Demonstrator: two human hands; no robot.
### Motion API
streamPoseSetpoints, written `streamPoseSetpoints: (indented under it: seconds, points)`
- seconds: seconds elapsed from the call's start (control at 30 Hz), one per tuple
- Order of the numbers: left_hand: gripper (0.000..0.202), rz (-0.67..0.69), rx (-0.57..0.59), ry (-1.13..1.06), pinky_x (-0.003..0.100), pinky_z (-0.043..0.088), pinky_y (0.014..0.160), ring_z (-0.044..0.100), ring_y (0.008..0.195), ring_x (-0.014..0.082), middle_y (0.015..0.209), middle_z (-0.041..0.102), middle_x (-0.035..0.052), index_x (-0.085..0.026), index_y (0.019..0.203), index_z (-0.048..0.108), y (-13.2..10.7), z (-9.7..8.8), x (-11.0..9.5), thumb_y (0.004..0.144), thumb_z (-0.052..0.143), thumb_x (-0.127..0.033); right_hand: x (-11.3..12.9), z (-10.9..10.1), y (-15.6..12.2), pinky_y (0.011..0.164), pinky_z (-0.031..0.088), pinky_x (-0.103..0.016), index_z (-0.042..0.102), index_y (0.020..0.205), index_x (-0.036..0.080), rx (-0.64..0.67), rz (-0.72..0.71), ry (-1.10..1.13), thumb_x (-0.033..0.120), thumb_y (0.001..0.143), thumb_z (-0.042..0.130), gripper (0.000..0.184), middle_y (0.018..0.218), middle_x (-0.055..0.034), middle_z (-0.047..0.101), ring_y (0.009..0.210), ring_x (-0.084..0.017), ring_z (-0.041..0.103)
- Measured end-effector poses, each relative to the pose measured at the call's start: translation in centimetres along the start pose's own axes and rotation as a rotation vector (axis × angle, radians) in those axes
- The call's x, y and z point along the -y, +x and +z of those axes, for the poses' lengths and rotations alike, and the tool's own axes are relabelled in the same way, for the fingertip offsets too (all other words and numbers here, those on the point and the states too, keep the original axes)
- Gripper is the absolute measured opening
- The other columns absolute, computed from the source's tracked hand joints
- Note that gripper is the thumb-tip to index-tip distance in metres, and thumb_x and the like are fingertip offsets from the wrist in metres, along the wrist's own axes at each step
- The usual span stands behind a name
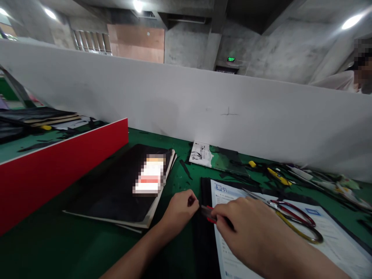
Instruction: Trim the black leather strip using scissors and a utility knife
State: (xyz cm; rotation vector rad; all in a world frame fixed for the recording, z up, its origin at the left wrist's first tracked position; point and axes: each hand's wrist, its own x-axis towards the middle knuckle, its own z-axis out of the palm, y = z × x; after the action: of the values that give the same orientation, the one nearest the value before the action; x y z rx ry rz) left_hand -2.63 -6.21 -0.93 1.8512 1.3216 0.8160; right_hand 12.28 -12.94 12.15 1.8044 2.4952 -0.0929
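My right hand [247,228] is closed around a small red tool with a flat grey metal end [207,212], possibly a craft knife; most of it is hidden in my fingers. Its metal end points left, towards my left hand [181,209]. The left fingers are curled into a pinch beside that end, and whatever they grip is too small or hidden to tell. Under my right hand lies a printed sheet [229,252] on a black board [205,240]. Scissors [271,203] with one red and one yellow handle loop rest on the sheet, just beyond my right hand.
Left of my hands a phone with a blurred screen [149,176] lies on a black-covered book [110,190]. A red divider [72,159] borders the left side. Along the white partition [180,100] are a booklet [200,153], a yellow cutter [279,177] and black scraps. A person [337,81] is behind it.
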Motion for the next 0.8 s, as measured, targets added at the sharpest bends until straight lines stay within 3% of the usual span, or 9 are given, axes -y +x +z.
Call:
streamPoseSetpoints:
  seconds: [0.8]
  points:
    - [0.011,0.006,-0.008,0.003,0.022,0.035,0.057,0.055,0.063,0.0132,0.065,0.059,-0.0016,-0.018,0.068,0.056,-0.11,-0.15,-0.19,0.077,0.050,-0.020,-0.39,0.48,-0.61,0.054,0.021,-0.032,0.061,0.063,0.024,-0.003,0.011,0.041,0.021,0.086,0.037,0.033,0.068,-0.0012,0.068,0.060,-0.017,0.058]
